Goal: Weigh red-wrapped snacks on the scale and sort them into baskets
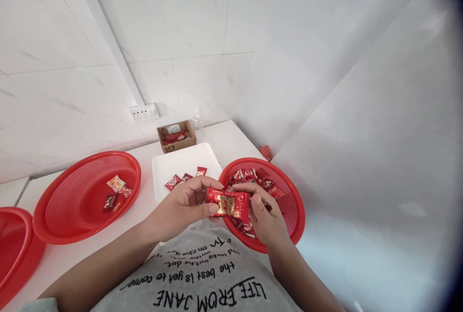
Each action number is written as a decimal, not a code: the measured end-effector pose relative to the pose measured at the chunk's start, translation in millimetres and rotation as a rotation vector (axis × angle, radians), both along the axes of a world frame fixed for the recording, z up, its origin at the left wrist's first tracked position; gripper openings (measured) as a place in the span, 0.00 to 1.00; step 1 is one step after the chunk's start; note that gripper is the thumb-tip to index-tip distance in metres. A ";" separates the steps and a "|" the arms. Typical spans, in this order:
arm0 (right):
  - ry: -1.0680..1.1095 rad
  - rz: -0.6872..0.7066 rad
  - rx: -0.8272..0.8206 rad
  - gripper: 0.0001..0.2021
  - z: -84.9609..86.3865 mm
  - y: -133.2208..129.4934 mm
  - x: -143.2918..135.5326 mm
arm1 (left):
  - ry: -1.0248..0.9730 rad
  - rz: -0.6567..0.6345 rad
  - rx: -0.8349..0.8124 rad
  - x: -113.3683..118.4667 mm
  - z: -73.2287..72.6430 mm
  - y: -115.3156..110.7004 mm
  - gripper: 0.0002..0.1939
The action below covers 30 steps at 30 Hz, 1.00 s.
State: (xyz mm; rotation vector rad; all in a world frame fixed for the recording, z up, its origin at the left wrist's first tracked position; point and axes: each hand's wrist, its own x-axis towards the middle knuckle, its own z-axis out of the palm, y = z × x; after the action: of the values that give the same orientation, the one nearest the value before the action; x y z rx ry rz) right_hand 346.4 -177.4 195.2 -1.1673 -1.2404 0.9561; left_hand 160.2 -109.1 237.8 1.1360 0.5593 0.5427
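Note:
Between my two hands is a red wrapped candy (228,205) with gold print on its front. My left hand (186,203) pinches its left end between thumb and fingers. The other end is gripped by my right hand (269,215), whose fingers curl behind the wrapper. Below and behind my right hand stands a red perforated basket (299,215) with many small red packets (265,182) in it. A white tray (173,162) lies beyond my left hand, holding several small red packets (173,182). Part of the tray is hidden by that hand.
To the left, a red basket (47,210) holds several small packets (116,184), with another red basket (18,215) at the edge. A cardboard box (179,145) of red packets stands against the tiled wall, below a socket (143,112). Walls bound the table behind and right.

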 end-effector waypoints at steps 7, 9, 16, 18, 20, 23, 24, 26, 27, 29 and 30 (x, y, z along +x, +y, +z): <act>-0.258 0.048 -0.267 0.13 -25.7 17.6 13.2 | 0.455 -0.021 0.331 -7.0 -30.6 5.9 0.20; -0.398 0.004 -0.388 0.13 -44.3 19.8 26.0 | 0.596 -0.075 0.395 -14.2 -42.5 3.3 0.21; -0.769 -0.078 -0.699 0.23 -137.0 17.7 75.3 | 0.746 -0.187 0.303 -42.2 -70.9 -5.3 0.20; -0.876 -0.038 -0.869 0.37 -161.6 14.6 80.3 | 0.747 -0.151 0.291 -45.2 -72.5 -4.3 0.20; -0.895 0.078 -1.012 0.48 -181.4 10.0 80.2 | 0.745 -0.132 0.282 -46.1 -72.3 -2.8 0.20; -0.938 0.092 -1.070 0.53 -199.5 2.9 74.4 | 0.745 -0.133 0.277 -45.7 -72.1 -1.4 0.20; -0.957 0.067 -1.061 0.53 -202.2 1.0 72.2 | 0.747 -0.139 0.276 -45.1 -72.5 -1.4 0.20; -0.967 0.016 -1.010 0.52 -204.1 -1.8 69.4 | 0.754 -0.161 0.276 -42.9 -73.7 -1.8 0.20; -0.947 -0.011 -0.970 0.50 -203.8 -2.7 69.4 | 0.755 -0.174 0.279 -41.3 -74.3 -2.1 0.21; -0.849 -0.066 -0.872 0.44 -202.7 -3.6 72.8 | 0.746 -0.194 0.289 -37.4 -74.6 -2.9 0.20; -0.772 -0.098 -0.828 0.39 -202.4 -3.6 76.2 | 0.739 -0.200 0.292 -35.2 -74.3 -3.2 0.20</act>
State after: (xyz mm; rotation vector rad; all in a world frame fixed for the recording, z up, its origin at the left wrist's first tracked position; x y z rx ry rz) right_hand 422.6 -181.0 -7.2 -2.3873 -1.3752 1.0065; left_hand 125.0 -112.3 163.5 1.6591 1.0050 0.0067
